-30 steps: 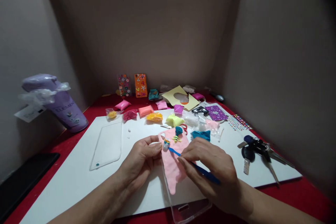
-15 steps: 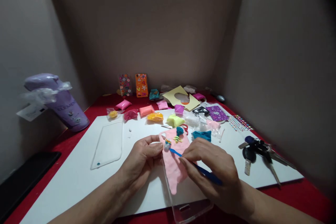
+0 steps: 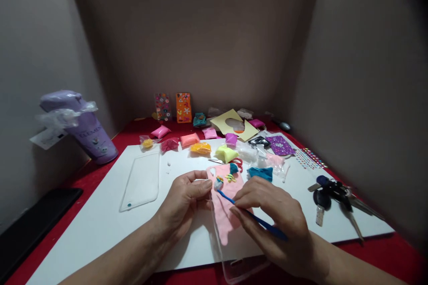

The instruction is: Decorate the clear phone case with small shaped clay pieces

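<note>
My left hand [image 3: 187, 198] grips the upper left edge of a clear phone case [image 3: 224, 271]. Pink clay [image 3: 224, 220] covers much of that case, ending in a ragged lower edge. Near its top sit a teal clay piece [image 3: 233, 168], some yellow clay strips [image 3: 230, 178] and a small whitish clay piece [image 3: 218, 183] with coloured bits on top. Between the thumb and fingers of my right hand [image 3: 272, 213] is a blue modelling tool [image 3: 264, 221]. Its tip is at the lower edge of the whitish piece; whether it presses in I cannot tell.
Another clear case [image 3: 142, 182] lies left on the white board [image 3: 100, 222]. Bags of coloured clay, including orange [image 3: 200, 148] and teal [image 3: 260, 173], line the back beside red-handled scissors [image 3: 238, 163]. Keys [image 3: 334, 193] lie right; a purple bottle [image 3: 90, 131] leans left.
The whole view has shifted slightly, so everything appears a little further right. Both hands keep their holds, and the tool tip stays by the whitish clay piece.
</note>
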A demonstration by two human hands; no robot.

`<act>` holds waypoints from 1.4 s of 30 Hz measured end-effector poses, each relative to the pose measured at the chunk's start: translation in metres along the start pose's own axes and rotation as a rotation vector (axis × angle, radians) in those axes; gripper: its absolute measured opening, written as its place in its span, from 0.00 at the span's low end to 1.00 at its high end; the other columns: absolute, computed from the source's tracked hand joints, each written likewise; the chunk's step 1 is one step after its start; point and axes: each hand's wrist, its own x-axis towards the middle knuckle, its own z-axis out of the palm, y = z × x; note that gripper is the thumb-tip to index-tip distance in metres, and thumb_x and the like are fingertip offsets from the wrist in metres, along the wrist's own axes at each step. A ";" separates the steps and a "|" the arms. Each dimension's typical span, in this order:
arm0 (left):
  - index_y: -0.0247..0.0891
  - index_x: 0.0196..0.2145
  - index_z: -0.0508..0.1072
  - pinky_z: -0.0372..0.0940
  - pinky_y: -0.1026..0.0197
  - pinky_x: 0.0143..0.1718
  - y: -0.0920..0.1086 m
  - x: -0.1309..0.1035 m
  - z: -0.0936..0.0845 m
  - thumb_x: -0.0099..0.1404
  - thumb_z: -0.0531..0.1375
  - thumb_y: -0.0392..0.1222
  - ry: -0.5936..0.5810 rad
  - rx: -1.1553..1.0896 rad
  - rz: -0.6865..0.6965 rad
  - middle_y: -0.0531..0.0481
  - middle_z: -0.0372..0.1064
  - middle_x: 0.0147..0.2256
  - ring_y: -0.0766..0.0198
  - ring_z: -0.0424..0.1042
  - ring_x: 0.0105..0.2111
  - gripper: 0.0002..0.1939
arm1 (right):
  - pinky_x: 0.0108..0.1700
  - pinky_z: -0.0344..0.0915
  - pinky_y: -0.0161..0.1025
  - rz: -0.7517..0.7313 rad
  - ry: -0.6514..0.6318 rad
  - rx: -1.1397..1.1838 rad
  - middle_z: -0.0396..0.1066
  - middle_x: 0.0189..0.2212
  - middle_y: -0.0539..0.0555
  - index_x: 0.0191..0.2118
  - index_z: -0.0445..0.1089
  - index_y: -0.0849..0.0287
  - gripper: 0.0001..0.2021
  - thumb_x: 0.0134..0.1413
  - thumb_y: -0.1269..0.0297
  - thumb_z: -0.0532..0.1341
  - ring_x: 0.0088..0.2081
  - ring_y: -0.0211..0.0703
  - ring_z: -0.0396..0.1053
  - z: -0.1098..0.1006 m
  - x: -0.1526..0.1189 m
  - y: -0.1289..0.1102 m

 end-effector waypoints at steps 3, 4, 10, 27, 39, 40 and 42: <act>0.30 0.31 0.71 0.61 0.64 0.25 0.000 0.000 0.000 0.50 0.67 0.37 0.004 -0.005 0.003 0.45 0.71 0.26 0.64 0.69 0.24 0.12 | 0.32 0.63 0.42 -0.005 -0.010 0.006 0.69 0.27 0.54 0.35 0.68 0.60 0.07 0.51 0.77 0.58 0.30 0.42 0.66 0.000 -0.001 0.002; 0.30 0.31 0.71 0.61 0.65 0.24 0.000 0.000 0.000 0.50 0.67 0.37 0.004 -0.008 0.001 0.46 0.70 0.25 0.65 0.69 0.24 0.11 | 0.33 0.63 0.42 -0.008 -0.007 0.005 0.69 0.27 0.54 0.35 0.68 0.60 0.07 0.51 0.78 0.58 0.30 0.42 0.66 0.001 -0.001 0.003; 0.31 0.29 0.70 0.63 0.62 0.28 0.001 0.000 0.000 0.52 0.66 0.35 -0.004 -0.024 -0.005 0.50 0.67 0.23 0.70 0.64 0.21 0.08 | 0.32 0.63 0.43 -0.037 0.007 -0.007 0.70 0.28 0.55 0.36 0.68 0.60 0.08 0.52 0.79 0.57 0.30 0.42 0.66 0.000 0.001 0.004; 0.32 0.31 0.69 0.64 0.63 0.27 -0.001 0.001 -0.003 0.53 0.65 0.35 0.000 -0.015 -0.014 0.51 0.65 0.22 0.69 0.64 0.21 0.09 | 0.31 0.64 0.41 -0.056 0.013 0.016 0.70 0.27 0.56 0.35 0.69 0.62 0.09 0.50 0.81 0.58 0.29 0.42 0.66 0.001 0.004 0.001; 0.31 0.31 0.68 0.62 0.67 0.23 -0.002 0.002 -0.003 0.53 0.64 0.35 0.012 0.017 -0.021 0.49 0.66 0.24 0.69 0.65 0.22 0.08 | 0.32 0.64 0.41 -0.038 0.008 0.010 0.70 0.27 0.55 0.34 0.69 0.62 0.08 0.51 0.81 0.57 0.30 0.42 0.66 0.002 0.004 0.002; 0.31 0.31 0.68 0.62 0.66 0.23 -0.003 0.002 -0.004 0.53 0.64 0.35 0.013 0.016 -0.024 0.49 0.66 0.24 0.69 0.66 0.22 0.08 | 0.32 0.64 0.41 -0.041 0.001 0.022 0.70 0.27 0.55 0.34 0.69 0.62 0.08 0.51 0.81 0.57 0.30 0.42 0.66 0.002 0.004 0.002; 0.31 0.31 0.69 0.63 0.65 0.25 -0.003 0.003 -0.004 0.53 0.64 0.35 0.009 0.010 -0.026 0.49 0.66 0.24 0.67 0.67 0.22 0.08 | 0.32 0.64 0.41 -0.049 -0.009 0.045 0.70 0.28 0.56 0.35 0.69 0.63 0.09 0.50 0.82 0.58 0.30 0.41 0.66 0.001 0.002 0.002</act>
